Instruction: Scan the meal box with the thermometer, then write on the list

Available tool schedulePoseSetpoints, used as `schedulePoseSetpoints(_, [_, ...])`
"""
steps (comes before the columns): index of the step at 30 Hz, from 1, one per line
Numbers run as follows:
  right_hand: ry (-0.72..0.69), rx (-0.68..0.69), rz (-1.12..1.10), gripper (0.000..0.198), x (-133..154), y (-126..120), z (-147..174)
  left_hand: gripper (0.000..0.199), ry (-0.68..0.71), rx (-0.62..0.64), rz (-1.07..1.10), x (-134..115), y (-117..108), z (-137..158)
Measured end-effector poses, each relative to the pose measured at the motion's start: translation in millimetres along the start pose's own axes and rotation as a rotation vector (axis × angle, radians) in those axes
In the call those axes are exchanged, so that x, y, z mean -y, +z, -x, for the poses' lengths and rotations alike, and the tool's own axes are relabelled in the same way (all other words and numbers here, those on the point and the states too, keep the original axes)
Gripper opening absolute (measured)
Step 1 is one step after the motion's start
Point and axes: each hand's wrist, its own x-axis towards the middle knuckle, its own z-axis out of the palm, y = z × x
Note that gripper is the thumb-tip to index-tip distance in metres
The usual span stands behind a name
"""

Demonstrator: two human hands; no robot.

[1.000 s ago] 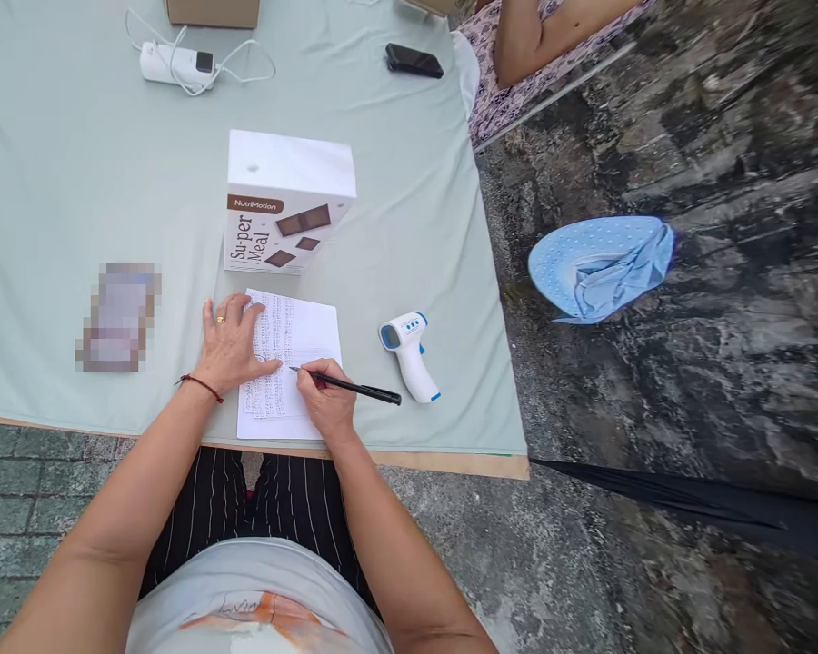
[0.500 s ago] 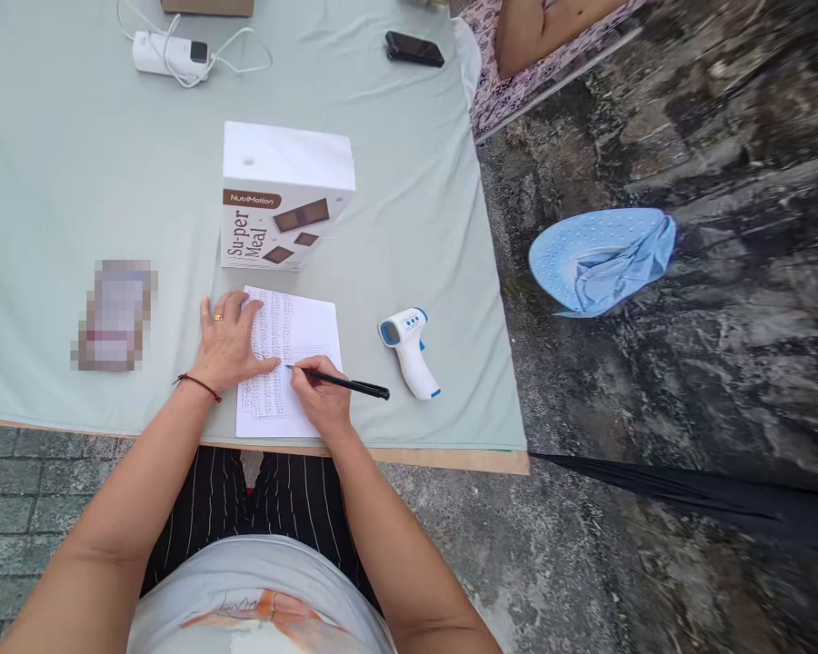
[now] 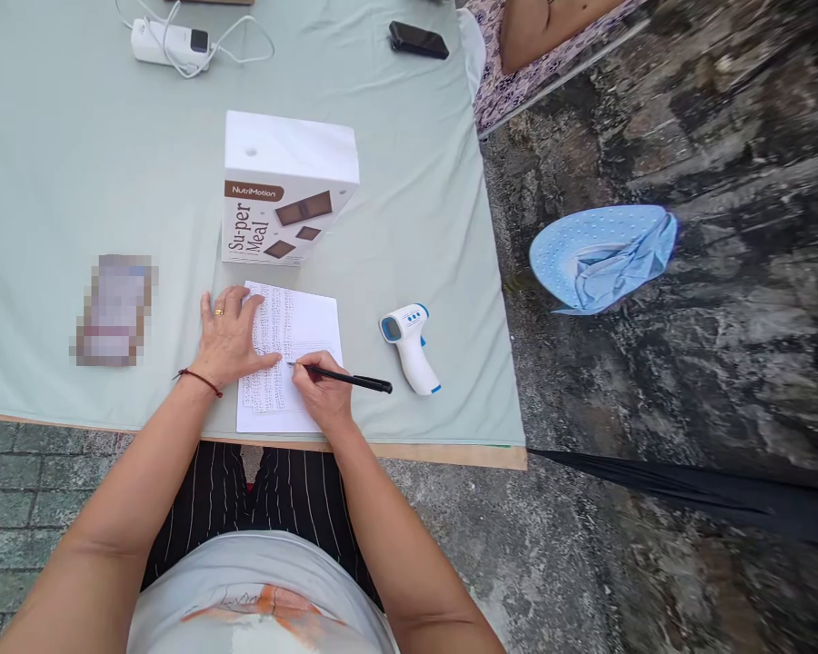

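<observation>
Centrally, just inside the worktop's [image 3: 415, 209] near edge: papers [image 3: 315, 313], white, seemingly layered, closely printed on their left part, lettering too fine to read. Upon their left side: one left hand [image 3: 232, 341], fingers spread, thumb reaching inward, apparently steadying. Upon their right side: one right hand [image 3: 324, 391], fingers pinching a black pen [image 3: 354, 380], its tip beside the left thumb; whether it meets the papers cannot be told. Step in hand, as judged: writing or marking. Next stroke calls for still papers and a lightly steered tip. Just beyond the papers: one standing white-and-brown box [image 3: 273, 218], rear hidden. Rightward, toward the near right corner: one white-and-blue handheld thermometer [image 3: 413, 350]. Leftward, well apart: one flat item [image 3: 113, 309], pixelated past identifying. Toward the far side: white device [image 3: 167, 45] with looped cable, black phone-like object [image 3: 419, 41]. Worktop's left edge: out of view.
</observation>
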Motion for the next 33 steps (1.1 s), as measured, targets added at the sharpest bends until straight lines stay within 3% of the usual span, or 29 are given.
schedulePoseSetpoints(33, [0.049,-0.035,-0.029,0.009,1.8,-0.8,-1.6,0.085,-0.007,0.018,0.023,-1.6,0.2,-1.0])
